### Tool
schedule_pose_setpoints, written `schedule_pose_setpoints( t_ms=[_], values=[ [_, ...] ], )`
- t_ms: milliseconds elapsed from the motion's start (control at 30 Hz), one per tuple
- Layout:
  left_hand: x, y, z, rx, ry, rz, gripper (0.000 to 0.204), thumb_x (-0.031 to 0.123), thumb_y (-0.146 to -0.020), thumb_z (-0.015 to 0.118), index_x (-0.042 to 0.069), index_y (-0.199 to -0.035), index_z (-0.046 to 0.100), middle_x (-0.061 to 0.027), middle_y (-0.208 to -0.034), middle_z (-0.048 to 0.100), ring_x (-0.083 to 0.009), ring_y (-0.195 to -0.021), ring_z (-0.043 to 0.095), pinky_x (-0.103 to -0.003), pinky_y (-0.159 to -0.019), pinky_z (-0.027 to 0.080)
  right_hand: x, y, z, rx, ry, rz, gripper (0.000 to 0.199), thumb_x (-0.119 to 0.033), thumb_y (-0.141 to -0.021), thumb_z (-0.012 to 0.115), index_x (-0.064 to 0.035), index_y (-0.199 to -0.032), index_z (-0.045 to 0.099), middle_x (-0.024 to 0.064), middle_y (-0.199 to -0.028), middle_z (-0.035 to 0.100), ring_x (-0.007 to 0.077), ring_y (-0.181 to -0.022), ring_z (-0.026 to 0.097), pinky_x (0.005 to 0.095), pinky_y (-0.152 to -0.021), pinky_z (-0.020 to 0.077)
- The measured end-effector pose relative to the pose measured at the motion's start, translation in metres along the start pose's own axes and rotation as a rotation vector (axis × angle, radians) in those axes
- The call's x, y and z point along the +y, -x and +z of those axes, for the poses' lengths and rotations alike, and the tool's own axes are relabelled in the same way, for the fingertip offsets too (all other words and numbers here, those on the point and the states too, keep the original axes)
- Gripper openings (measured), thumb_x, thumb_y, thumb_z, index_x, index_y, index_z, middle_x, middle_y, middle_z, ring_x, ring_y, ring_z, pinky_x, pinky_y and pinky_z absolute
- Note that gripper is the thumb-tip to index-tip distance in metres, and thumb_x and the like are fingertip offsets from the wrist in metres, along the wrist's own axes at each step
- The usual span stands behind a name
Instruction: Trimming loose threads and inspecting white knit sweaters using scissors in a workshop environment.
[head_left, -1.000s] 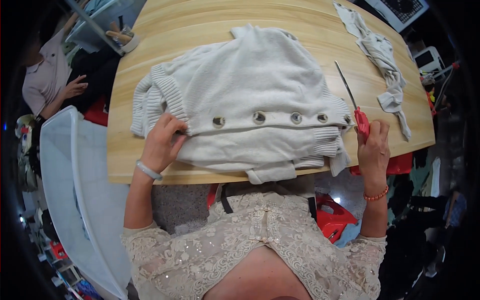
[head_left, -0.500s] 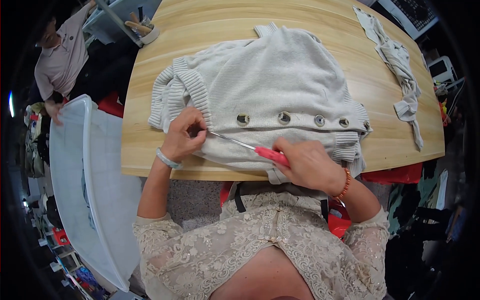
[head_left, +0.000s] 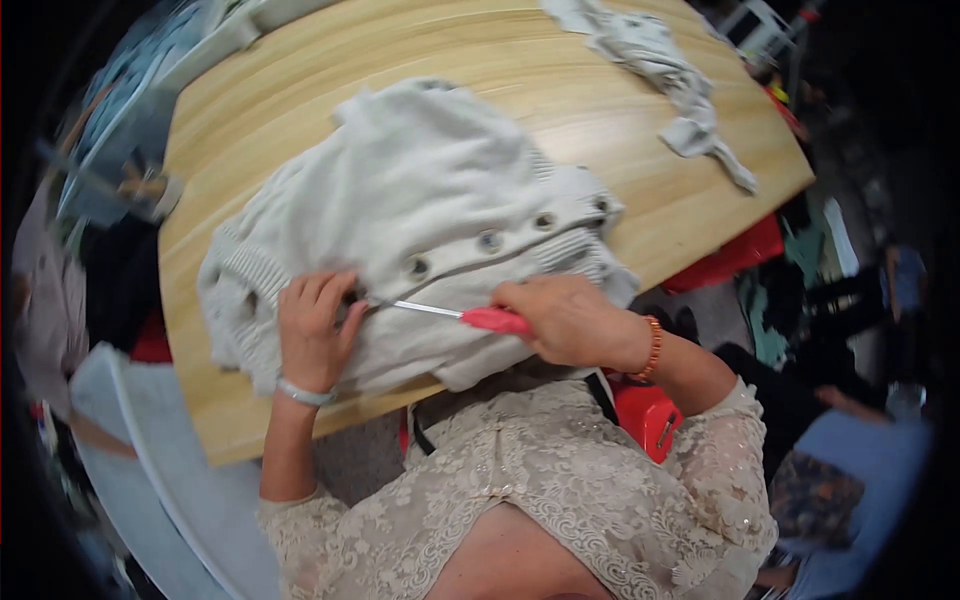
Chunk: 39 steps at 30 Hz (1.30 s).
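A cream knitted cardigan [head_left: 420,170] lies bunched on the table, with ribbed cuffs and a band of dark, mottled round buttons [head_left: 489,241]. At its near left part, my left hand [head_left: 315,330] is bent over the knit, thumb and forefinger curled close to a button. My right hand [head_left: 575,318] grips the pink-red handle of a slim tool [head_left: 497,320] with a thin metal shaft. The shaft points left across the cardigan, its tip reaching my left fingertips. Blur hides the tip's shape and exactly what those fingers pinch.
On the wooden table [head_left: 560,110], a crumpled cream knit piece [head_left: 675,80] lies far right. A tool cup [head_left: 163,195] stands by the far left edge. Left of me is a whitish plastic bin [head_left: 130,440]. People are at the left [head_left: 50,290] and lower right [head_left: 850,490].
My view has turned, so table and cardigan appear tilted and shifted left. Both hands remain at the cardigan, the tool still in my right hand. A person has come into view at lower right.
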<state>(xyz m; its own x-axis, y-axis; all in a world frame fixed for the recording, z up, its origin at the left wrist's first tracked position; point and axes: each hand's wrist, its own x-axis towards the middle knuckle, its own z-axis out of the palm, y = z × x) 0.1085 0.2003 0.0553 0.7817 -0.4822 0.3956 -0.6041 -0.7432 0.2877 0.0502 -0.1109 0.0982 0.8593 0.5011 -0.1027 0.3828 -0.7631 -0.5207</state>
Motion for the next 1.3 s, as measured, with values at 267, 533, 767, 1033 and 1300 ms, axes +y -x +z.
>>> schedule_pose_setpoints(
  t_ms=[267,533,767,1033,1300],
  values=[
    [-0.006,0.001,-0.009,-0.247,0.306,-0.214,0.024,0.004,-0.071,0.075,0.005,-0.092,0.062,-0.0086,-0.082,0.063,-0.0271,-0.081,0.059,-0.036,-0.073,0.044,-0.007,0.01,0.003,-0.072,-0.006,-0.005,0.023,-0.019,-0.086,0.064,-0.0067,-0.103,0.054,0.0166,-0.071,0.062,0.0392,-0.071,0.064,0.0475,-0.063,0.0472],
    [0.01,-0.017,-0.007,-0.075,0.166,0.05,0.025,-0.003,-0.073,0.071,0.003,-0.095,0.062,-0.013,-0.1,0.059,-0.0317,-0.091,0.057,-0.037,-0.078,0.047,0.004,0.023,0.008,0.035,-0.046,0.052,0.03,-0.016,-0.082,0.066,-0.0079,-0.109,0.056,0.0159,-0.09,0.065,0.0349,-0.088,0.065,0.0455,-0.072,0.0504],
    [0.016,-0.036,0.033,-0.158,0.517,-0.061,0.033,-0.007,-0.074,0.067,0.0,-0.105,0.059,-0.01,-0.09,0.054,-0.0207,-0.071,0.053,-0.03,-0.068,0.047,0.017,0.042,0.017,0.168,-0.063,0.068,0.021,-0.015,-0.083,0.063,-0.0054,-0.099,0.052,0.0158,-0.072,0.063,0.0382,-0.074,0.065,0.0469,-0.065,0.0489],
    [0.02,-0.049,0.047,-0.31,0.743,-0.161,0.021,-0.011,-0.073,0.059,0.002,-0.088,0.052,-0.0016,-0.076,0.051,-0.0089,-0.063,0.048,-0.023,-0.06,0.041,0.01,0.062,0.016,0.15,0.01,0.075,0.022,-0.021,-0.083,0.066,-0.0056,-0.092,0.052,0.0147,-0.07,0.062,0.0354,-0.073,0.065,0.0451,-0.063,0.0479],
    [0.005,-0.033,0.052,-0.25,0.748,-0.191,0.015,-0.009,-0.077,0.061,0.003,-0.082,0.053,-0.0003,-0.074,0.05,-0.0078,-0.064,0.047,-0.022,-0.059,0.04,0.024,0.061,0.029,0.23,-0.107,0.103,0.02,-0.02,-0.086,0.062,-0.0069,-0.097,0.052,0.0184,-0.072,0.062,0.0402,-0.075,0.064,0.0498,-0.065,0.0481]
  ],
)
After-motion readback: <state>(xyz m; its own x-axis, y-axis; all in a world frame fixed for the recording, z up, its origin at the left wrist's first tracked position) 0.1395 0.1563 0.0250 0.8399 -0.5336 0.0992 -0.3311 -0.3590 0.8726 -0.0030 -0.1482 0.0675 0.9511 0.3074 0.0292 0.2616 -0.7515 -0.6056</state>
